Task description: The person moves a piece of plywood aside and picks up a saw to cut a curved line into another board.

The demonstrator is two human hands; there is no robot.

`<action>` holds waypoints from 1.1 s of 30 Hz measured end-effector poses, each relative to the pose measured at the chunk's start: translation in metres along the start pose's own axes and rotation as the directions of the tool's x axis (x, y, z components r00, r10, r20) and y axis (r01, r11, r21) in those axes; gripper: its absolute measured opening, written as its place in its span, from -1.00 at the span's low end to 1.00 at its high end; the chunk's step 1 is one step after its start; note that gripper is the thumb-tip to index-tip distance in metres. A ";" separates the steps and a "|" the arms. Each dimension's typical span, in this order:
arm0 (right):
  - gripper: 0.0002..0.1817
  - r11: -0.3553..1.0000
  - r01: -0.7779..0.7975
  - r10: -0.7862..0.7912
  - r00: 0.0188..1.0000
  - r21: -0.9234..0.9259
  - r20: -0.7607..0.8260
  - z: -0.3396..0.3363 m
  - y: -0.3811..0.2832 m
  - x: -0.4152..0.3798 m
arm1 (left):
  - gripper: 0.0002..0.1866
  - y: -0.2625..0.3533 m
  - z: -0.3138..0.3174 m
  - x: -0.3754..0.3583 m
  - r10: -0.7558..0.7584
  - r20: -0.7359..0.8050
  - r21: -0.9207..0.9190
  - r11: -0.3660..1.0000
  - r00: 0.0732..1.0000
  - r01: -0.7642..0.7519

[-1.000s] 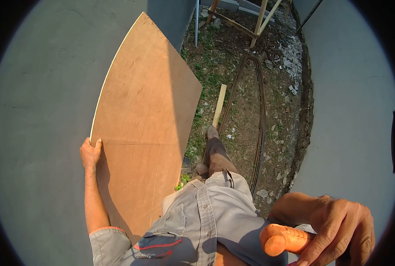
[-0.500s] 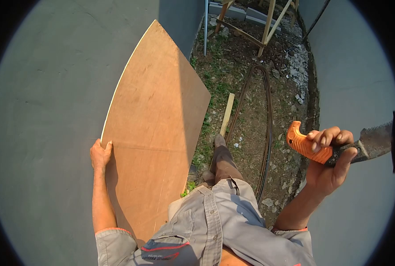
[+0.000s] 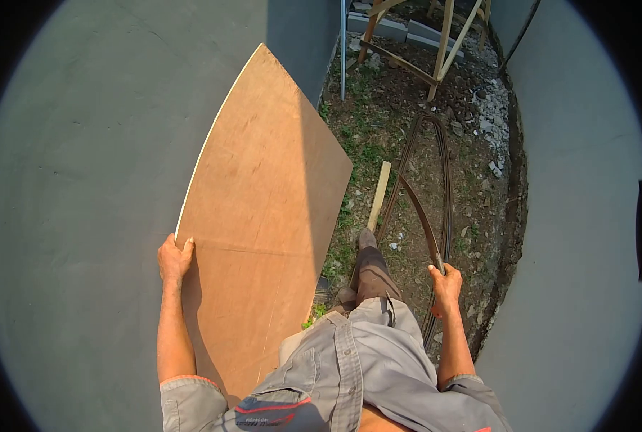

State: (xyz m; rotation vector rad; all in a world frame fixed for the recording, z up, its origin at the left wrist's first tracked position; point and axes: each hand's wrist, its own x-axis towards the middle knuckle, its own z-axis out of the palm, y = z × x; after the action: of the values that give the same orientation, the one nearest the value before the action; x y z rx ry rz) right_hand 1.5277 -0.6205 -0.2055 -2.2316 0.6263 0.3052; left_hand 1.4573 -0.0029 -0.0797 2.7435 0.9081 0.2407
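My left hand [image 3: 174, 258] is closed round the left edge of a large plywood sheet [image 3: 252, 194], thumb on its face. The sheet stands tilted at my left side, close to the grey wall, with a shadow along its right part. In my right hand [image 3: 447, 289] is a handsaw [image 3: 423, 214], gripped by the handle. The blade points forward and to the left, its flat side seen nearly edge-on. Most of the orange handle is hidden by my fingers. Saw and sheet are apart.
Grey walls [image 3: 83, 180] rise on both sides. Bent steel bars [image 3: 447, 180] and a wooden strip [image 3: 380, 194] lie on the rough ground by my foot. Ahead stand a timber frame [image 3: 440, 50], concrete blocks [image 3: 378, 27] and a thin metal pole [image 3: 343, 57].
My right hand has swung the saw down and inward from the far right, and its blade now points forward. The left hand keeps its hold on the plywood; the whole view has shifted slightly.
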 end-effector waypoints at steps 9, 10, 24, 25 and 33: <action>-0.56 0.929 0.279 -0.286 0.958 0.242 -0.008 0.026 -0.019 0.031 | -0.61 0.008 -0.010 0.016 -0.090 0.148 -0.042 0.994 0.985 0.097; -0.55 0.889 0.214 -0.259 0.964 0.406 0.058 0.024 -0.039 0.032 | -0.60 0.017 -0.011 0.028 -0.078 0.133 -0.052 0.995 0.988 0.085; -0.35 0.637 -0.058 -0.326 0.883 0.769 0.337 0.147 -0.228 0.098 | -0.14 0.274 0.035 0.307 0.274 0.308 -0.115 0.961 0.911 -0.250; -0.36 0.616 -0.094 -0.328 0.872 0.782 0.363 0.154 -0.237 0.104 | -0.12 0.289 0.041 0.323 0.250 0.338 -0.118 0.968 0.907 -0.222; -0.34 0.586 -0.151 -0.360 0.832 0.796 0.422 0.209 -0.294 0.136 | -0.60 0.291 0.099 0.404 0.287 0.431 -0.508 0.861 0.855 -0.032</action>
State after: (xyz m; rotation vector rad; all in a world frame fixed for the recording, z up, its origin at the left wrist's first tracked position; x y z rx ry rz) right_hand 1.7943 -0.3423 -0.2155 -1.1708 0.2078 0.4603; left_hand 1.9645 -0.0028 -0.0609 2.2352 0.3945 -0.1871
